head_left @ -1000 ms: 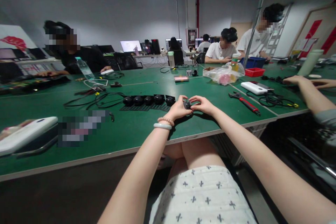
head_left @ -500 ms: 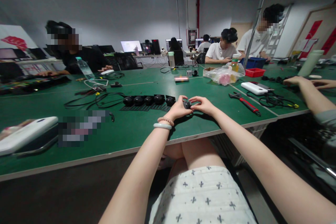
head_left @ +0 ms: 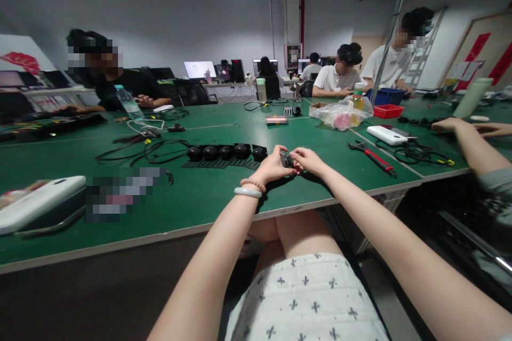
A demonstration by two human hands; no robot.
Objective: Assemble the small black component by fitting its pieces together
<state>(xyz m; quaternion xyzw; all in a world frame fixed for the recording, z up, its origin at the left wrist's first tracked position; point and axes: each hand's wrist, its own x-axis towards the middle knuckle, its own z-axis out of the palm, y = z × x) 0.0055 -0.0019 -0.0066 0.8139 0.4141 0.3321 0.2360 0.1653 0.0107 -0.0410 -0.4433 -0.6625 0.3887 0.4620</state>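
Note:
My left hand point(head_left: 273, 165), with a beaded bracelet and a pale bangle at the wrist, grips a small black part point(head_left: 286, 161) between thumb and fingers. From the right, my right hand point(head_left: 309, 162) pinches the same part, its fingertips curled round the right side. The fingers cover much of the part, so its shape is hard to make out. Just left of my left hand, a row of several round black pieces point(head_left: 226, 152) stands on the green table point(head_left: 208, 197), with black ribbed strips point(head_left: 236, 163) lying along its front.
Black cables point(head_left: 132, 155) and a white device point(head_left: 44, 202) lie to the left. Right of my hands are a red-handled wrench point(head_left: 374, 157), a white power bank point(head_left: 387, 135) and a plastic bag point(head_left: 340, 116). Another person's hands point(head_left: 452, 124) rest at the far right.
My right hand has moved slightly left, its fingers now closer round the black part. The person at the far left has brought a hand inward.

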